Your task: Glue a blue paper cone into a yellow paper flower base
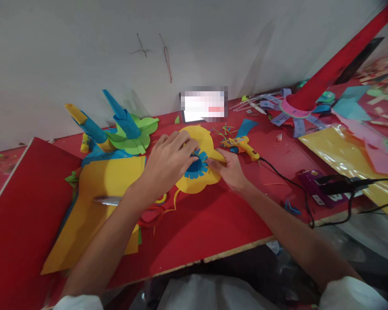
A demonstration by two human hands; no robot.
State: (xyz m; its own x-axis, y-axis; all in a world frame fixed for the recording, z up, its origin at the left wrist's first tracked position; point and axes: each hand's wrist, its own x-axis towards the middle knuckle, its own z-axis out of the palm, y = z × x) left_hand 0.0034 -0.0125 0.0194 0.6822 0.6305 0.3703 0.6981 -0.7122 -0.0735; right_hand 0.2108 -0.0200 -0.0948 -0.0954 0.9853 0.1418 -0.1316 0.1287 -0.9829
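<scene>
Paper flower (198, 186), yellow and scalloped, sits between a person's two hands over a red worktable (213, 228), with a fringed blue paper ring (195, 173) at its centre. Left hand (173, 153) arches over the flower, fingers bent, fingertips at the ring; whether they pinch it, I cannot tell. Right hand (232, 170) pinches the flower's right edge, thumb on top. Just right of the flower lies a yellow glue gun (245, 145). To the left, scissors (106, 200), partly hidden by the left forearm, lie across yellow paper (108, 176); behind, a blue rolled-paper stem (127, 124) rises from green paper petals (148, 127)
</scene>
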